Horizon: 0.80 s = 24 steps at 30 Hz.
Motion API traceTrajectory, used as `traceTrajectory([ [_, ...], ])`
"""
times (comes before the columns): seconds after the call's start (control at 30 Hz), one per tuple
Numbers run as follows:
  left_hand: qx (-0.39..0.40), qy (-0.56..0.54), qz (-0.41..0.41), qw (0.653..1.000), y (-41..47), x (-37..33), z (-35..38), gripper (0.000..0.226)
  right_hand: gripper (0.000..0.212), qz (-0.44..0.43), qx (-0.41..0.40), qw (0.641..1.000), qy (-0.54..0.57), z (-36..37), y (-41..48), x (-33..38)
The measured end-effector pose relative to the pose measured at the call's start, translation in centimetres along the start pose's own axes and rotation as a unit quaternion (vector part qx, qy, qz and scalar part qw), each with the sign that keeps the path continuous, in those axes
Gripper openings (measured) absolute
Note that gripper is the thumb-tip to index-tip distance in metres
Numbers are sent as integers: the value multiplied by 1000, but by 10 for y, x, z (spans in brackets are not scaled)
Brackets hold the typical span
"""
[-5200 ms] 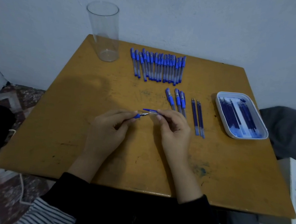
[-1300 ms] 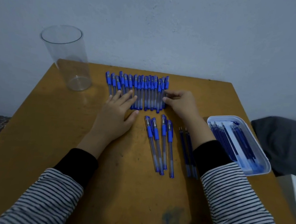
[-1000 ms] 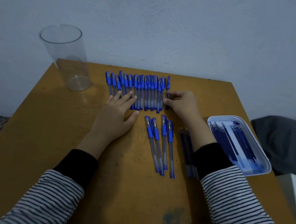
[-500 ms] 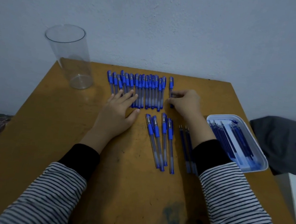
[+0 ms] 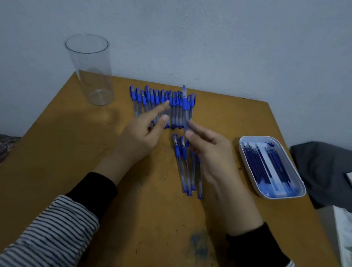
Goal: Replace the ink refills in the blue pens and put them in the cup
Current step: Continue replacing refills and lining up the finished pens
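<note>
Though flat beside the pen row (image 5: 152, 102) moments ago, blue pen (image 5: 185, 110) now raised above it, cap pointing wallward; right hand (image 5: 210, 152) grip pinching near end; left hand (image 5: 142, 134) grip open.

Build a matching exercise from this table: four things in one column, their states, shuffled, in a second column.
Things
1. cup
2. tray
3. left hand
4. right hand

States
a. pinches a pen
b. open, holds nothing
c. holds dark refills
d. stands empty

Pairs: 1-d, 2-c, 3-b, 4-a
</note>
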<state>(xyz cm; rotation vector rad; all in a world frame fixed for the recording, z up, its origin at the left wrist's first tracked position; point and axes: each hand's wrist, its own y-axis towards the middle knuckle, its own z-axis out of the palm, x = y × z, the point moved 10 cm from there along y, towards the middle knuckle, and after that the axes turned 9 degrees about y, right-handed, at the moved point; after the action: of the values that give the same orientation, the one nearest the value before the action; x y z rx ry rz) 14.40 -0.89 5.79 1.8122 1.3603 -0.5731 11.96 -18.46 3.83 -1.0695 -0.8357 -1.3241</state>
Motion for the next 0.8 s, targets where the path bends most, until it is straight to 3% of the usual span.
traceTrajectory([
  [0.17,-23,-105,-54,993,-19,-5,2,52,31,-28,-3,999,-27,8,-41,-13],
  [0.27,-26,-151,-61,986,-32,-13,3,44,31,-44,1,998,-43,15,-61,-19],
  [0.43,-105,-257,-92,956,-52,-17,-17,41,28,-71,9,996,-49,24,-79,-19],
  [0.6,-82,-243,-109,961,-74,-10,-29,38,21,-111,-51,992,-39,3,-86,-11],
  [0.8,-25,-183,-110,977,-118,0,-23,29,41,-111,6,994,3,18,-98,-21],
])
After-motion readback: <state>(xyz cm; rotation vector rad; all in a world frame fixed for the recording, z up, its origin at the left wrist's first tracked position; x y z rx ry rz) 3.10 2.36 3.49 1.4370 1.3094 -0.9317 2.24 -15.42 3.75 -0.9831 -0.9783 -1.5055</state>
